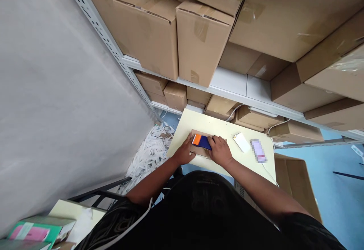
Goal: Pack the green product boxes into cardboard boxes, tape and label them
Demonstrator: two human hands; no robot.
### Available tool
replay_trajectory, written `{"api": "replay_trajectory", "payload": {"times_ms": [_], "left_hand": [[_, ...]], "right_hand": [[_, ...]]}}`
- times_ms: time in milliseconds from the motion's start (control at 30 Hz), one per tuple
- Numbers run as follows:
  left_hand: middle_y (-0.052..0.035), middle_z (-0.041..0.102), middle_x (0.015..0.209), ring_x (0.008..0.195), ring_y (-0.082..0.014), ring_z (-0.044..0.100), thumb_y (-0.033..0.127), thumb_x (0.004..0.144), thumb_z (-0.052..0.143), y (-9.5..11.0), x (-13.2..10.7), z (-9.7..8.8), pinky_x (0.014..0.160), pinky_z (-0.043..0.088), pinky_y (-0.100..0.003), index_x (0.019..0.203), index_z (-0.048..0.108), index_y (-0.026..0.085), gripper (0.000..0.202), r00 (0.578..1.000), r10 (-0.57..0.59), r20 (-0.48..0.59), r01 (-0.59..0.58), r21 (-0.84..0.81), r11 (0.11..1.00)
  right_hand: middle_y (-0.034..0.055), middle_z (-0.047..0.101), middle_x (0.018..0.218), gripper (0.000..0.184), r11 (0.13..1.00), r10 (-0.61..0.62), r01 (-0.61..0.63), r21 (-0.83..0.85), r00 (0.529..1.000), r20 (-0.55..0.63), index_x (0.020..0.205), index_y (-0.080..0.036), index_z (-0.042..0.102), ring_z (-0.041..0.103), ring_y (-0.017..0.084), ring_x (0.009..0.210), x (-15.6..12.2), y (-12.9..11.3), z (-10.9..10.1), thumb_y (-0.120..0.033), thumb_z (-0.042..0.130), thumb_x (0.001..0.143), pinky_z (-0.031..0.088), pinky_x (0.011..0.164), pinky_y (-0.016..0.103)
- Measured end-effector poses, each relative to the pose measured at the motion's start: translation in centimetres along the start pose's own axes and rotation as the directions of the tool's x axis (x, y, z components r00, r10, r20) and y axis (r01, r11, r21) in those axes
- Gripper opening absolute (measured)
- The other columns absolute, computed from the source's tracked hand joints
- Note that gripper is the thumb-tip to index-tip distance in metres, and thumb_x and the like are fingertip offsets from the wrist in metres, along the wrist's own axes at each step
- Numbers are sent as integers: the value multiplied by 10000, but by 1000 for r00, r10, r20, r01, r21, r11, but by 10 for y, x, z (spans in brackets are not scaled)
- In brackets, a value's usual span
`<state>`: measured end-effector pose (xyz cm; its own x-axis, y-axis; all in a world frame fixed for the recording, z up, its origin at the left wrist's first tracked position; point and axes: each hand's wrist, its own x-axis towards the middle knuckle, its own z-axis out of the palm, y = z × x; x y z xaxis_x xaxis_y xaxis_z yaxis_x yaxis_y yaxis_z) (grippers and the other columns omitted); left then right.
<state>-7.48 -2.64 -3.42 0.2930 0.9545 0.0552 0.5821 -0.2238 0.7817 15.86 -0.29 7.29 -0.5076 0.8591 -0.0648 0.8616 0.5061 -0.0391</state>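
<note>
A flat dark blue and orange packet [203,142] lies on a piece of brown cardboard [200,152] at the near side of the pale yellow table [187,119]. My left hand [184,152] rests at the cardboard's left end, thumb and fingers apart, the fingertips near the orange end. Over the blue end, my right hand [221,151] has its fingers bent and gripping the packet, covering its right edge and part of the cardboard.
To the right on the table are a white box [241,142] and a blurred phone [258,150] with a cable. Shelves of cardboard boxes [203,41] rise behind. White paper strips [150,147] cover the floor at left, and an open carton [295,183] stands at right.
</note>
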Motion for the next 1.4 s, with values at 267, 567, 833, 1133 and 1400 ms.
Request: {"api": "replay_trajectory", "payload": {"times_ms": [267,567,833,1133,1400], "left_hand": [[-94,225,1725,1431,-327,498,323,919,611,21,12,8,1142,477,-434,1469,569,186,568,995,-94,40,83,217,973],[-99,197,1732,1468,-380,416,510,944,602,26,20,1,1092,480,-445,1572,438,235,705,986,-152,72,121,330,936],[-115,99,1748,1476,-346,417,524,981,530,24,20,1,1076,483,-407,1650,274,224,776,988,-129,87,78,440,894],[-125,39,1752,1335,-362,575,554,998,483,29,22,4,979,536,-400,1657,259,226,769,971,-213,108,138,475,869],[-131,42,1751,1490,-346,419,538,988,514,20,21,8,1098,479,-412,1667,200,211,816,974,-201,102,161,307,938]], "right_hand": [[141,578,1343,647,999,-11,9,33,997,72,1552,-231,449,523,299,1106,5,1,-1,-343,615,937,442,938,399],[130,589,1245,683,997,-15,7,72,994,112,1577,-265,440,566,277,1047,-2,32,-7,-386,641,936,486,889,378],[135,577,1153,636,994,15,-19,108,999,40,1571,-209,465,570,276,999,-96,145,-5,-408,576,977,485,932,411],[134,599,1157,646,984,83,-116,138,971,222,1557,-211,488,603,275,1001,-133,189,56,-367,593,939,487,937,394],[72,696,1101,667,742,292,-432,513,897,333,1399,-228,655,681,214,898,-120,184,120,-255,733,737,529,883,326]]}}
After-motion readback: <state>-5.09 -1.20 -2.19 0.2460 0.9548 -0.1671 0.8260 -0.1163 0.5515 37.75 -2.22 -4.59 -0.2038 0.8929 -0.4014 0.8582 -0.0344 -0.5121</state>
